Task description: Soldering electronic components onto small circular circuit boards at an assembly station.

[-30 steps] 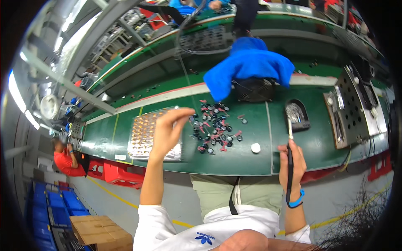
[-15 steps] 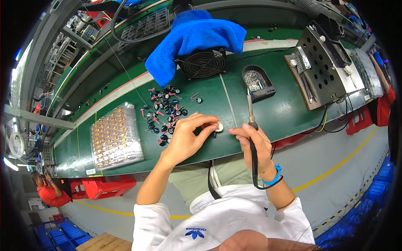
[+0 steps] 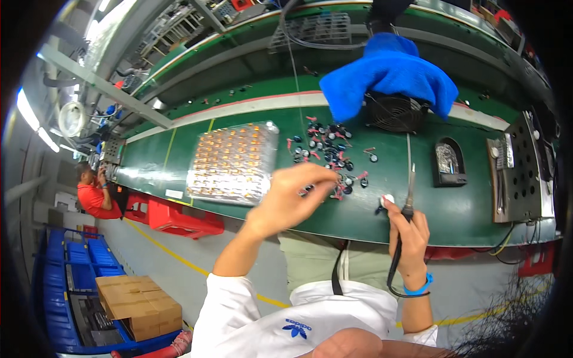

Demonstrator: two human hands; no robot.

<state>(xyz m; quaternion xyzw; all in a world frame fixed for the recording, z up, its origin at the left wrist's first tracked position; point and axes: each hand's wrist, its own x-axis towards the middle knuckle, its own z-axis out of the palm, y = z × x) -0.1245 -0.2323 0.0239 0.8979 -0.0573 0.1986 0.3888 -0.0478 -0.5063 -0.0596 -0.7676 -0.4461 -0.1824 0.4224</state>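
Observation:
My right hand (image 3: 410,235) grips a soldering iron (image 3: 410,197), its metal tip pointing up and away from me. A fingertip of that hand touches a small round white-faced part (image 3: 388,199) near the bench's front edge. To the left, my left hand (image 3: 291,197) is at the near side of a loose pile of small round black parts with red pieces (image 3: 328,140). Its thumb and forefinger are pinched together; what they hold, if anything, is too small to make out. One such part (image 3: 373,157) lies apart, right of the pile.
A clear plastic tray stack with orange pieces (image 3: 230,161) lies left on the green bench. A blue towel (image 3: 391,74) drapes over a black fan (image 3: 397,113). Right stand a black bin (image 3: 449,179) and a perforated metal box (image 3: 528,173). A co-worker (image 3: 95,194) sits far left.
The view has swung left. My left hand has left the white-faced part and moved to the pile. My right hand, keeping the soldering iron, now has a fingertip on that part.

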